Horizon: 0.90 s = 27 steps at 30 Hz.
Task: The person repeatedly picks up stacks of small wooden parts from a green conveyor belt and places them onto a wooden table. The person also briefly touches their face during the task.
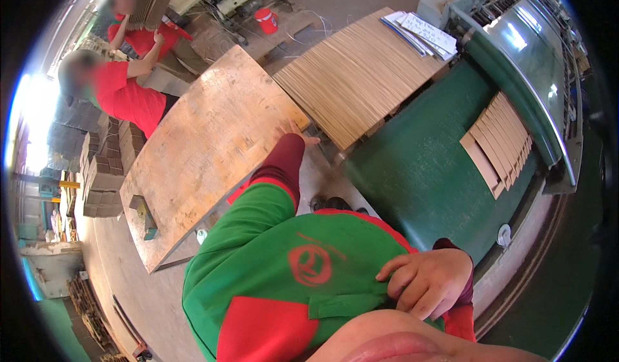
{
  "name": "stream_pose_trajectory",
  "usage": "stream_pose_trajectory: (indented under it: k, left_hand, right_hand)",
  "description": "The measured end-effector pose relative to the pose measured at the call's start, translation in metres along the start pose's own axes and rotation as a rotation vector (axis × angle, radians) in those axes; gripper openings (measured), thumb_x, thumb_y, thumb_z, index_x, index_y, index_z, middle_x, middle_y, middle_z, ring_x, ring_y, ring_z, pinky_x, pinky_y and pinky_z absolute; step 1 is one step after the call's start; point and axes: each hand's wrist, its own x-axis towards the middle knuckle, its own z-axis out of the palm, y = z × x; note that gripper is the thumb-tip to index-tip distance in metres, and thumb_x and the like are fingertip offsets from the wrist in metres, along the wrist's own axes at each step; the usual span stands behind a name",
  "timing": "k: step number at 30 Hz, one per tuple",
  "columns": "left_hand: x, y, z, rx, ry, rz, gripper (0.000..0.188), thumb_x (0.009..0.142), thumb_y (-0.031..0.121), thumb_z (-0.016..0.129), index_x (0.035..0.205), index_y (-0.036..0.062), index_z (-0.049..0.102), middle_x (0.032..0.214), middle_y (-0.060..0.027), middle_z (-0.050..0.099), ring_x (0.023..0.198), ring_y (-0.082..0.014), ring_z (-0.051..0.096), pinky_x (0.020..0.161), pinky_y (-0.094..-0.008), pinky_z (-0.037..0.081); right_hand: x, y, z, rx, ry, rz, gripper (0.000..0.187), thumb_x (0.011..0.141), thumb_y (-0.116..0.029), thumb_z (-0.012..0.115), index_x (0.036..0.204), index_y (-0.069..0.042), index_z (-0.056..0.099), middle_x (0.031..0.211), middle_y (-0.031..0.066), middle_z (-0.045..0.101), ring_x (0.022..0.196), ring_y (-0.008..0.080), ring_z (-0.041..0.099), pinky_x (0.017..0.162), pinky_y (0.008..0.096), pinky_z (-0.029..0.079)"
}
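My left hand point(296, 133) rests with spread fingers at the right corner of a worn wooden table point(213, 130), holding nothing. Just beyond it stands a long row of brown cardboard sheets point(361, 75), packed on edge. My right hand point(429, 281) is held against the front of my green and red jacket point(271, 246), beside the pocket flap. Its fingers are curled and the palm is hidden, so anything inside them does not show. To the right, a green conveyor belt point(419, 162) carries a fanned batch of cardboard pieces point(500, 139).
White papers point(422, 33) lie on the cardboard row. A machine with a shiny cover point(525, 36) stands over the belt. A small metal block point(143, 217) sits on the table's near left end. Two co-workers in red shirts point(129, 94) stand at far left, near cardboard stacks point(103, 181). A red bucket point(265, 20) is behind.
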Motion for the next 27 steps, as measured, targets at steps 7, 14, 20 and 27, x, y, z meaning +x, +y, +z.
stream_pose_trajectory:
  k: [7, 14, 20, 27]
  left_hand:
    - [0.038, -0.007, 0.022, 0.084, 0.096, 0.026, 0.146, 0.045, 0.083, 0.067, 0.149, 0.0121, -0.006, 0.152, -0.026, -0.011, 0.137, -0.049, -0.016, 0.107, -0.0647, -0.002]
    - [0.068, -0.016, 0.035, 0.134, 0.239, 0.005, 0.147, 0.038, 0.089, 0.063, 0.15, 0.0145, 0.004, 0.15, -0.0317, -0.004, 0.139, -0.0488, -0.003, 0.109, -0.062, 0.008]
    - [0.079, -0.022, 0.038, 0.148, 0.264, -0.002, 0.143, 0.044, 0.088, 0.061, 0.15, 0.0116, 0.003, 0.15, -0.032, 0.004, 0.139, -0.048, 0.004, 0.11, -0.0593, 0.009]
    - [0.117, -0.033, 0.044, 0.27, 0.217, 0.078, 0.145, 0.042, 0.094, 0.054, 0.149, 0.0061, 0.01, 0.151, -0.0299, 0.004, 0.14, -0.0465, 0.002, 0.11, -0.0617, 0.005]
  right_hand:
    - [0.019, -0.034, 0.031, -0.696, 0.927, 0.143, 0.023, 0.086, -0.024, 0.057, 0.071, -0.007, 0.055, 0.068, 0.0035, 0.052, 0.06, 0.0233, 0.05, 0.057, 0.0364, 0.046]
    - [0.009, -0.011, 0.053, 0.117, 0.912, 0.165, 0.042, 0.093, -0.033, 0.051, 0.06, -0.007, 0.047, 0.054, 0.006, 0.045, 0.041, 0.0231, 0.04, 0.039, 0.034, 0.032]
    - [0.04, 0.013, 0.062, 0.262, 1.021, 0.109, 0.033, 0.073, -0.031, 0.063, 0.059, -0.008, 0.045, 0.054, 0.0025, 0.043, 0.044, 0.0202, 0.043, 0.041, 0.0313, 0.03]
    - [0.048, 0.011, 0.046, 0.192, 1.012, 0.147, 0.034, 0.059, -0.029, 0.075, 0.055, -0.006, 0.05, 0.05, 0.0051, 0.049, 0.043, 0.0159, 0.046, 0.042, 0.0286, 0.034]
